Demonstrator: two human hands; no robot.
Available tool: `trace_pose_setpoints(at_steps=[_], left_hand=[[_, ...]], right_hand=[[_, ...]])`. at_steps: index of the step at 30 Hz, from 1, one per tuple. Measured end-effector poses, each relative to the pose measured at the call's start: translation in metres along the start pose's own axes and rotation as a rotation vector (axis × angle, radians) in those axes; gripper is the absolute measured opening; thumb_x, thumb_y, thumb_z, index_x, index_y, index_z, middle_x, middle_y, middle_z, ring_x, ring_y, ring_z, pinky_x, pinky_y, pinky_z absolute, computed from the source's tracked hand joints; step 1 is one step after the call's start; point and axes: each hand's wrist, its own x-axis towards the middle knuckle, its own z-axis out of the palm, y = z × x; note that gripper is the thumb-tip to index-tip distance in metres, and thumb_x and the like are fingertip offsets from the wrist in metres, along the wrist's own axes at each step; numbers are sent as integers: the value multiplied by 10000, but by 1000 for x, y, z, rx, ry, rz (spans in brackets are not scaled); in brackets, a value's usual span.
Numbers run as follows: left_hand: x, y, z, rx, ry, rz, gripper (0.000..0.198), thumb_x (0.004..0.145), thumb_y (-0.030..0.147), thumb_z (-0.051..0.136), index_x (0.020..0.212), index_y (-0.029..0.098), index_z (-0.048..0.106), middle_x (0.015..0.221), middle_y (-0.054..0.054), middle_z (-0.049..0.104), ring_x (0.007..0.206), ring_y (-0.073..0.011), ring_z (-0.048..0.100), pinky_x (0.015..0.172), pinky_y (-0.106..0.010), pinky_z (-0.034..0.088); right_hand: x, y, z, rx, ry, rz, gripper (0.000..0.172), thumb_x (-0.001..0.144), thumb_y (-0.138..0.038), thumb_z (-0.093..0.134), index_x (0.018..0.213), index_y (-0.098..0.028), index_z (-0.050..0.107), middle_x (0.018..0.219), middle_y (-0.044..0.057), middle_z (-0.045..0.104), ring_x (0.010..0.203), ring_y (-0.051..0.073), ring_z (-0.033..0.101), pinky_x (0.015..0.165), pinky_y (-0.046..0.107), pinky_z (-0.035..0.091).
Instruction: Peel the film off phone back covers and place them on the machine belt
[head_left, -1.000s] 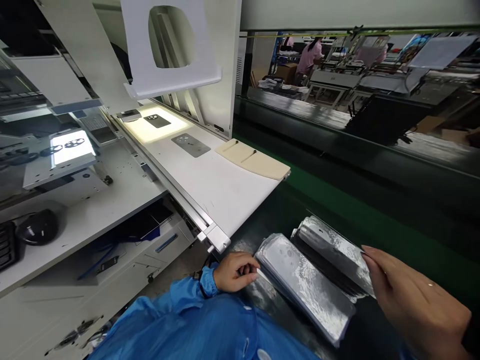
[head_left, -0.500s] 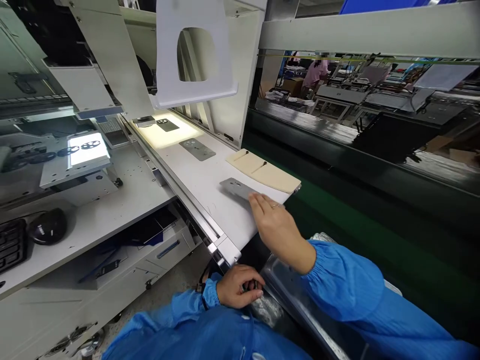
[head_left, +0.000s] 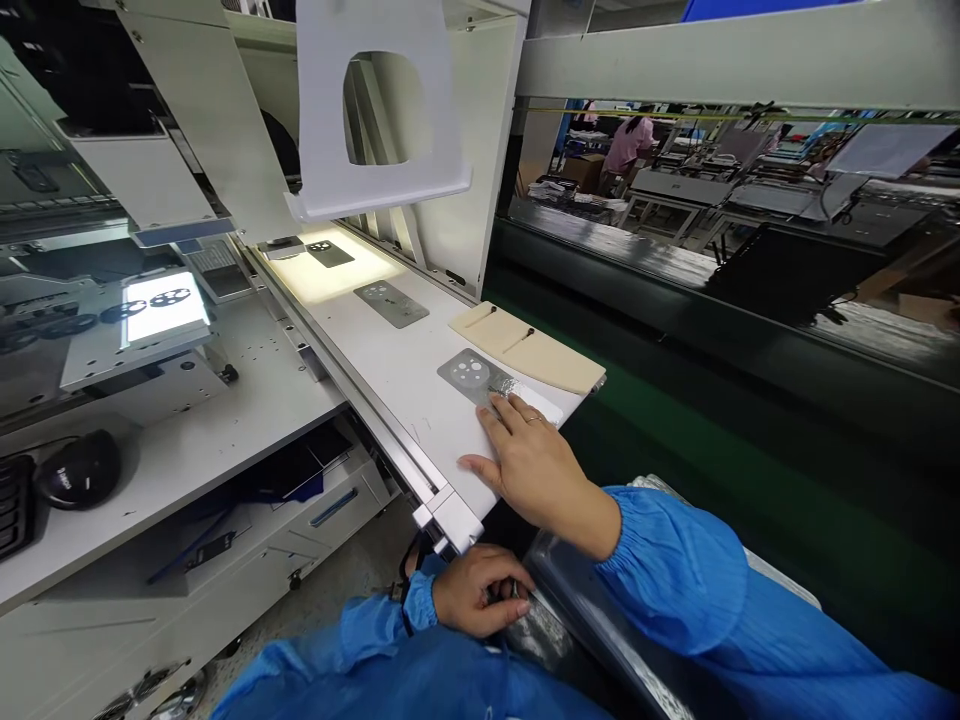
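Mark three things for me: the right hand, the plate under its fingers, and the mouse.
Right hand (head_left: 534,468): head view, on the back of the hand.
Plate (head_left: 495,382): head view, on its bare surface beside the holes.
Mouse (head_left: 79,470): head view, on its top shell.

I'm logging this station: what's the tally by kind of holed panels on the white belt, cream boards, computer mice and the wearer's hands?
Holed panels: 3
Cream board: 1
Computer mouse: 1
Left hand and right hand: 2
Total: 7
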Motion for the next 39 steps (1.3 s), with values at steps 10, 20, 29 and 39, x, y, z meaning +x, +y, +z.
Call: trace_pose_setpoints(at_steps=[10,20,29,39], left_hand=[[-2,-2,0,16,-25,-19,319,877,418,475,900,134,619,636,-68,656,522,-132,572,521,-229,462],[-3,-3,3,3,14,9,348,884,440,466,886,129,621,615,-62,643,504,-120,557,502,-216,443],[-2,-1,1,5,10,13,343,884,433,467,885,126,619,614,-67,641,502,-121,558,501,-217,445],[-2,-3,2,9,9,13,391,896,469,449,891,122,630,611,-68,649,505,-120,570,501,-216,459]], right_hand=[[19,-5,-14,57,-182,96,679,917,-550,477,1355,-32,467,1421,216,380,1306,389,344,1086,504,324],[21,-8,-19,68,-226,123,689,920,-556,469,1373,-37,446,1439,210,354,1321,386,320,1095,501,309],[22,-7,-17,64,-206,123,693,919,-556,471,1372,-32,444,1435,218,357,1317,392,323,1086,506,318],[-5,-2,-16,53,37,-7,618,906,-498,532,1298,-21,511,1396,227,408,1291,384,369,1061,508,369]])
